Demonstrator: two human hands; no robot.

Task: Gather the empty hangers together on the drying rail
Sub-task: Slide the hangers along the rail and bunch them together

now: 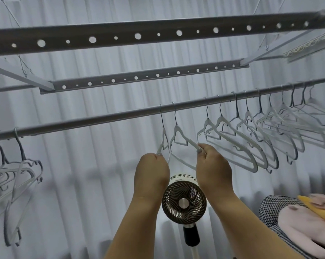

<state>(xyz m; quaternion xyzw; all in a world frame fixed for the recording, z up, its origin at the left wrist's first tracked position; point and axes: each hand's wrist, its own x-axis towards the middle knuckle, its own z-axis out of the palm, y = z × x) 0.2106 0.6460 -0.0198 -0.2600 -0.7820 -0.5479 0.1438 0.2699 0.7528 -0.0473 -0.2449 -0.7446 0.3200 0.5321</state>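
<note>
- Under the middle of the drying rail, the left hand pinches the lower arm of one white hanger, fingers curled round it.
- Just beside it, the right hand pinches the shoulder of a second white hanger; both hooks sit on the rail.
- Toward the rail's right end hangs a close row of empty hangers; near its left end, a tangled cluster of hangers.
- Below the hands stands a fan; folded clothes lie at the lower right.
- Above the rail run two perforated bars.
</note>
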